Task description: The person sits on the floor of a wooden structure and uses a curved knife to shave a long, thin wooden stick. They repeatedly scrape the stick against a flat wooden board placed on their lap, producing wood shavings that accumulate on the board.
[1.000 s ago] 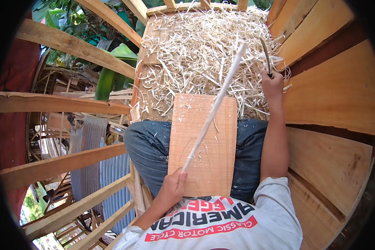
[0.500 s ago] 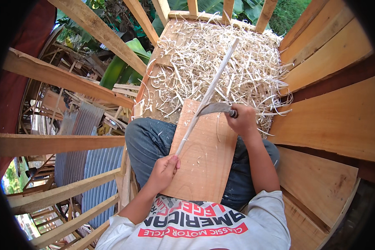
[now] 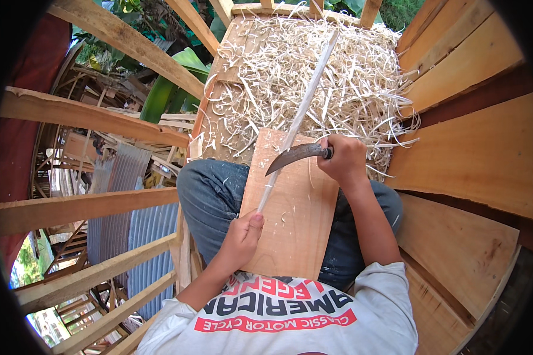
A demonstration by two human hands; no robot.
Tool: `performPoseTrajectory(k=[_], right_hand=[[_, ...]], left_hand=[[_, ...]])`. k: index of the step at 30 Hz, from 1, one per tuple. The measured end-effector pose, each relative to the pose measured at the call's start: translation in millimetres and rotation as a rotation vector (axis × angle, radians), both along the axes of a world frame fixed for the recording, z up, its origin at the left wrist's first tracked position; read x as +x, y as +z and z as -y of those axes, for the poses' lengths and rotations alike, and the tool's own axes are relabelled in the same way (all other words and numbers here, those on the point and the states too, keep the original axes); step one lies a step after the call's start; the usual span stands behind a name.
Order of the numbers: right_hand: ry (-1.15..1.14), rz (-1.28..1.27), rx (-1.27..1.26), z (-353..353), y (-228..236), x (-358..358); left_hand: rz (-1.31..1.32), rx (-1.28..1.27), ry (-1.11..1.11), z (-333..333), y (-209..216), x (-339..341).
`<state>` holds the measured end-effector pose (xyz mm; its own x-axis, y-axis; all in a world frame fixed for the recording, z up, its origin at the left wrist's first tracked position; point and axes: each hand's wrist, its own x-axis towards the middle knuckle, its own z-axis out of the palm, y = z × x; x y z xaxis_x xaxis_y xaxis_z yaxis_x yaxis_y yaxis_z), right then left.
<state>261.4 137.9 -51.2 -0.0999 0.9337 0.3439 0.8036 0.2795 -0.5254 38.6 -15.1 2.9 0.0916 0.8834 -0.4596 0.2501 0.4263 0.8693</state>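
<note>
My left hand [image 3: 243, 236] is closed around the near end of a long, pale wooden stick [image 3: 307, 102]. The stick slants up and away to the right, its far end above the pile of shavings. In my right hand [image 3: 343, 157] is the dark handle of a curved knife [image 3: 296, 155]. Its blade points left and lies across the stick, a little above the middle of the board. Under both rests a flat wooden board [image 3: 296, 231] on my lap, with a few small shavings on it.
Curly wood shavings [image 3: 349, 89] cover much of the platform beyond my knees. Wooden slat rails [image 3: 89, 207] stand at the left, with corrugated metal sheets [image 3: 151, 248] below them. Broad wooden planks [image 3: 468, 160] line the right side.
The knife has shifted slightly left, and its blade now crosses over the stick with the tip past it. My left hand has moved a little up and to the right with the stick's end.
</note>
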Motion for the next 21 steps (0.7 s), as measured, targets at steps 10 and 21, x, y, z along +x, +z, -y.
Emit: performPoseTrajectory(k=[10, 21], right_hand=[[-0.296, -0.176, -0.186, -21.5, -2.5, 37.3], [-0.013, -0.133, -0.142, -3.9, 5.0, 15.9]], left_hand=[[-0.126, 0.053, -0.105, 11.7, 12.3, 18.4], [0.26, -0.169, 0.122, -16.8, 11.8, -10.7]])
